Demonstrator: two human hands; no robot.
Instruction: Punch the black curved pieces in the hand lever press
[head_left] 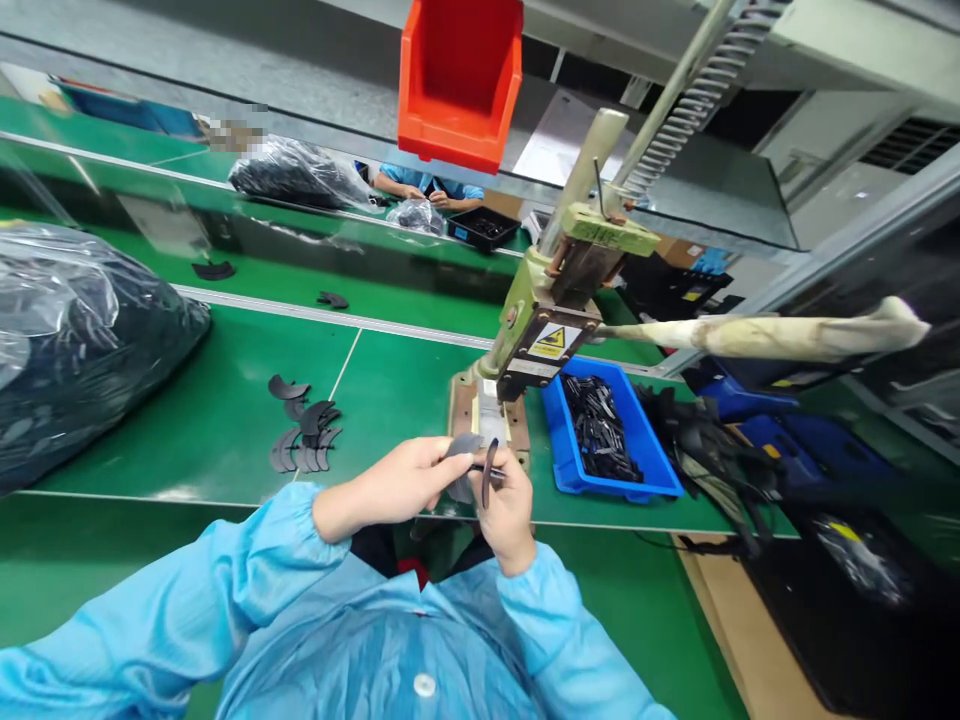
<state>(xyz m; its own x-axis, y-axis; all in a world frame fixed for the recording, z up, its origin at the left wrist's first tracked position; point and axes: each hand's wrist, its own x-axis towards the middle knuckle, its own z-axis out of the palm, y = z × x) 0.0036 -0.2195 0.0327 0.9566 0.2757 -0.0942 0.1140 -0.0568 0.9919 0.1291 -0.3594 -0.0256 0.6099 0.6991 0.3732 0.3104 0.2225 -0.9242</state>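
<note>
My left hand (401, 482) is closed on a dark curved plastic piece (463, 447), its thumb lying along the piece. Close beside it, my right hand (510, 508) pinches a narrow dark curved strip (489, 472) that stands on edge. Both hands are just in front of the base (491, 415) of a green hand press (551, 310). To their left, several black curved pieces (307, 425) lie in a loose pile on the green bench. Where the two held pieces meet, fingers partly hide them.
Right of the press stands a blue bin (619, 490) of small black parts. The press's wrapped lever (765, 335) reaches out to the right. A large plastic bag (82, 340) fills the left side. An orange bin (461, 140) hangs overhead. Across the bench, a person's hands (427, 195) are visible.
</note>
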